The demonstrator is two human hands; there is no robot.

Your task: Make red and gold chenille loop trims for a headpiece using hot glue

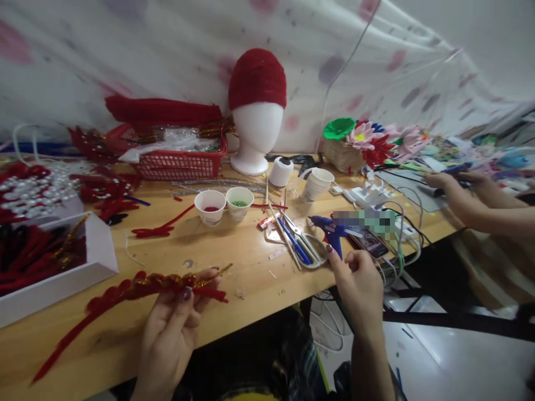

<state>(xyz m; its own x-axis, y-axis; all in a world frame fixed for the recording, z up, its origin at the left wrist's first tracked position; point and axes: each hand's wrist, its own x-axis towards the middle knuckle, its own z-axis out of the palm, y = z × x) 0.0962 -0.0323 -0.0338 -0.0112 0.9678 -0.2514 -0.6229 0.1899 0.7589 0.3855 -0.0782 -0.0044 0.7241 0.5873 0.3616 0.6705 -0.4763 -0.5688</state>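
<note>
My left hand (173,323) pinches a strip of red fuzzy pipe cleaners (108,295) with a gold tinsel stem (161,280) wound along it. A long red tail hangs off to the left, and the gold end sticks out past my fingers at the right. My right hand (359,295) has its thumb and curled fingers on either side of the handle of a blue hot glue gun (328,227), whose nozzle points left. Beside the gun lie scissors (309,245) and a blue pen (295,240). My right fingers' undersides are hidden.
Paper cups of red beads (210,220) and green beads (239,214) stand mid-table. Behind are a foam head (257,133) in a red cap and a red basket (179,167). A white box (100,250) sits left. Cables, a phone (370,243) and another person's hands (457,195) are right.
</note>
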